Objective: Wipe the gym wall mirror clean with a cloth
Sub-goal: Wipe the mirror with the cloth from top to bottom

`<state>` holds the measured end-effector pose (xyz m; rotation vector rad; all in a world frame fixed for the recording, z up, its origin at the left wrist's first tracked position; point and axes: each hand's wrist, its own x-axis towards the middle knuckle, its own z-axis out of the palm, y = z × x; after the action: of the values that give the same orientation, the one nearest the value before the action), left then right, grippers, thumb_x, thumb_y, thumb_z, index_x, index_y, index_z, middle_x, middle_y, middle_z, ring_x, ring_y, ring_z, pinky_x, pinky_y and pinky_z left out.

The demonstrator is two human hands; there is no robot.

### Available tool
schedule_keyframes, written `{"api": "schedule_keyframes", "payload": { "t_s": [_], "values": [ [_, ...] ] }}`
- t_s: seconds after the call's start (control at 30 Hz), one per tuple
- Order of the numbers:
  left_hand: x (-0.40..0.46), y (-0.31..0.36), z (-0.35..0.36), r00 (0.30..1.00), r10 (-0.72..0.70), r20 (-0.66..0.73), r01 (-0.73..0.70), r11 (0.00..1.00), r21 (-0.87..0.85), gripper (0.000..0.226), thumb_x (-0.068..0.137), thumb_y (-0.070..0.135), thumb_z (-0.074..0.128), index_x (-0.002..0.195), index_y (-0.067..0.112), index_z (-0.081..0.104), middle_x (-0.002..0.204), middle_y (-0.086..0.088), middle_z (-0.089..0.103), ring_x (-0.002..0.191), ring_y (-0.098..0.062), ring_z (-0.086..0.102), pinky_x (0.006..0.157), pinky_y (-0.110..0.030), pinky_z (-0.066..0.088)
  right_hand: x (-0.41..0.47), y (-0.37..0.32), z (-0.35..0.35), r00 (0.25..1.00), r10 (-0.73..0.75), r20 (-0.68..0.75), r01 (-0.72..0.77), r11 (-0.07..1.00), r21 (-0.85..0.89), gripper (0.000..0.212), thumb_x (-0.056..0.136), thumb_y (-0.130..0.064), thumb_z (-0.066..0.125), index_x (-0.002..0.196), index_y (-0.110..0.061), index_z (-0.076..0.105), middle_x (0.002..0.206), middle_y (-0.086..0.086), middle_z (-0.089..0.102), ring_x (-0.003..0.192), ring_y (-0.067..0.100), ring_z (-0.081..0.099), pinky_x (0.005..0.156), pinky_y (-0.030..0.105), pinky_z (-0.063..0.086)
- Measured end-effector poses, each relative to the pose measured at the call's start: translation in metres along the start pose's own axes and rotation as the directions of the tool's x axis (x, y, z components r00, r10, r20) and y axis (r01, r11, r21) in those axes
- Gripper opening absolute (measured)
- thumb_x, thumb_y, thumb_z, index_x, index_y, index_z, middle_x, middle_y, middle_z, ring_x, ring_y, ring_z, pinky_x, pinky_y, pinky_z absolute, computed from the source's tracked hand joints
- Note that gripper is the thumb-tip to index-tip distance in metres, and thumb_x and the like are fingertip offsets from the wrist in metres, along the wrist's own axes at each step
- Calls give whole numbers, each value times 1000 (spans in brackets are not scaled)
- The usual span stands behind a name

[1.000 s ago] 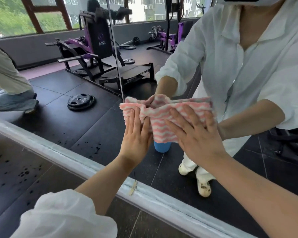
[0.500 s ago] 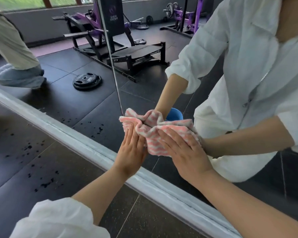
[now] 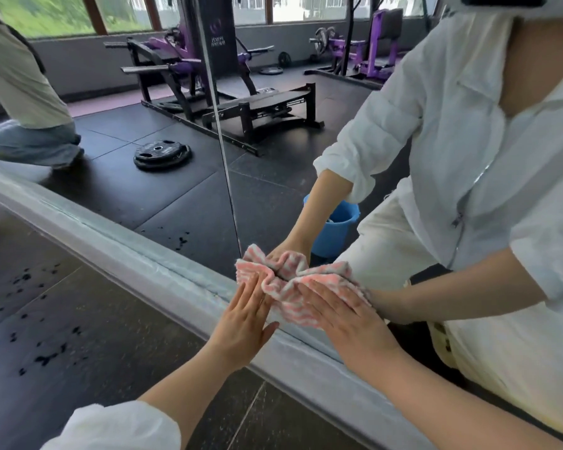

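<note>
Low on the large gym wall mirror (image 3: 182, 196), just above its pale grey bottom ledge (image 3: 143, 264), I find the pink-and-white striped terry cloth (image 3: 293, 293) bunched into folds and flat against the glass. My left hand (image 3: 244, 323) lies with straight, close-set fingers (image 3: 252, 287) pressing the cloth's left edge to the mirror; it curls round nothing. My right hand (image 3: 345, 315) is likewise flat, fingers spread over the cloth's right half, pressing rather than gripping. Both hands sit side by side, nearly touching, directly above the ledge.

Within the mirror, behind the cloth, I note a reflected round blue plastic bucket (image 3: 333, 227) on the floor. Further up the mirror to the left of the cloth, a black round weight plate (image 3: 162, 154) lies flat on dark rubber flooring, with a black-and-purple weight machine (image 3: 228, 89) beyond it. Dark wet spots (image 3: 33, 319) mark the floor below the ledge.
</note>
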<state>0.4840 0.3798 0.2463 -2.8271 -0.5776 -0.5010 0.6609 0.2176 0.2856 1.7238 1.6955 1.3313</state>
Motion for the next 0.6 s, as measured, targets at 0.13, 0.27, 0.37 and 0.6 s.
{"api": "schedule_keyframes", "payload": {
  "t_s": [0.13,0.27,0.37,0.6],
  "values": [
    [-19,-2,47,999,31,-37,-29,998,49,67,101,52,17,152,10,5,153,-9,20,147,-25,-5,119,-36,0,-12,-50,35,997,19,-76,-14,998,58,69,86,-16,11,145,8,-14,156,15,-3,144,38,-20,116,49,-16],
    [-39,-11,81,997,81,3,-81,991,108,69,101,54,18,153,11,5,158,-8,11,147,-25,1,117,-35,3,-17,-86,49,994,-108,-35,112,983,143,64,80,-12,12,143,-13,26,153,2,23,147,30,0,115,48,-19],
    [-52,-13,93,990,103,91,-113,987,114,69,100,58,16,147,8,24,147,-11,41,140,-26,30,112,-34,11,-21,-98,54,980,-196,-35,199,957,212,62,80,-15,12,139,-19,30,149,-2,22,145,28,20,114,50,-22],
    [-41,8,89,988,62,-142,-50,995,83,76,98,61,18,152,8,9,159,-16,3,144,-32,6,114,-42,9,-22,-85,49,995,-12,-103,36,972,232,59,79,-17,21,134,-19,44,148,2,27,148,29,5,120,44,-9]
  ]
}}
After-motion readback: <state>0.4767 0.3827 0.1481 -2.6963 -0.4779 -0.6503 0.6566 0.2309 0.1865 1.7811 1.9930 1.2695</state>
